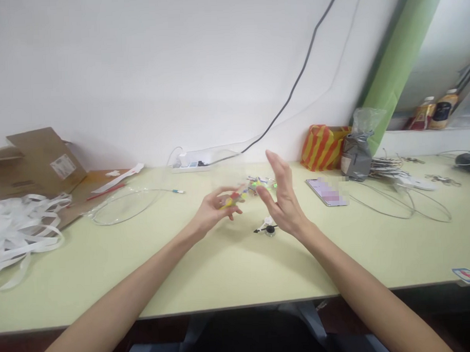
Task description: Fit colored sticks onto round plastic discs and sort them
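Note:
My left hand (215, 207) is closed around small colourful pieces (231, 199), mostly yellow with some red, blurred so their kind cannot be made out. My right hand (282, 202) is raised over the table with thumb and fingers stretched apart, nothing in it. Between and behind the two hands lies a heap of small bright pieces (260, 183) in green, blue and white, partly covered by the right hand. A small black and white part (268, 227) with an arrow-like tip rests on the table just below the right hand.
The pale table (207, 269) holds a cardboard box (45, 159) and white strips (23, 234) at left, with a coiled cable (124, 221). A power strip (190, 168) stands by the wall. To the right are a phone (328, 191), a striped bag (321, 147) and a grey bag (357, 156).

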The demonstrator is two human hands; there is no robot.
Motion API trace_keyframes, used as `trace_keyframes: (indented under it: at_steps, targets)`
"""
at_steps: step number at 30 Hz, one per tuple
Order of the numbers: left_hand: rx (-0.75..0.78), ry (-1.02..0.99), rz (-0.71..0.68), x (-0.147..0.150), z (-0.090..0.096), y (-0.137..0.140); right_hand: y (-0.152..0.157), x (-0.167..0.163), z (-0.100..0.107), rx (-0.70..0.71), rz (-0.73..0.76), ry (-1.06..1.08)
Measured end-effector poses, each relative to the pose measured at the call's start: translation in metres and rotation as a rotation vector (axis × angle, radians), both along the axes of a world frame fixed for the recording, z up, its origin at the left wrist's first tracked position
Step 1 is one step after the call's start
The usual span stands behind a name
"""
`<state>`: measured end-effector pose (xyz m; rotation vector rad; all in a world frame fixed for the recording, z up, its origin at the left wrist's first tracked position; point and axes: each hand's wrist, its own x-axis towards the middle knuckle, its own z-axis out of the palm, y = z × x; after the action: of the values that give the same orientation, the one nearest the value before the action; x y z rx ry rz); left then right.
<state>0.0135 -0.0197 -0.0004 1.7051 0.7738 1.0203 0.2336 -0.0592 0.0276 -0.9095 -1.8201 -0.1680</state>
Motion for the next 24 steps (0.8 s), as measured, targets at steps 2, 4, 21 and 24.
trace_keyframes:
  at_steps: [2,4,21,24]
  targets:
    - [-0.101,-0.109,-0.005,-0.003,0.000,0.003,0.009,0.009,-0.002,-0.056,-0.074,0.023]
    - [-0.175,-0.153,-0.029,-0.007,-0.001,0.006,0.020,0.020,-0.007,-0.198,-0.108,-0.107]
    - [-0.213,0.057,-0.043,-0.014,-0.010,0.013,0.043,0.048,-0.030,-0.808,-0.017,-0.616]
    - [-0.165,0.040,-0.008,-0.015,-0.012,0.015,0.040,0.052,-0.028,-0.863,0.089,-0.582]
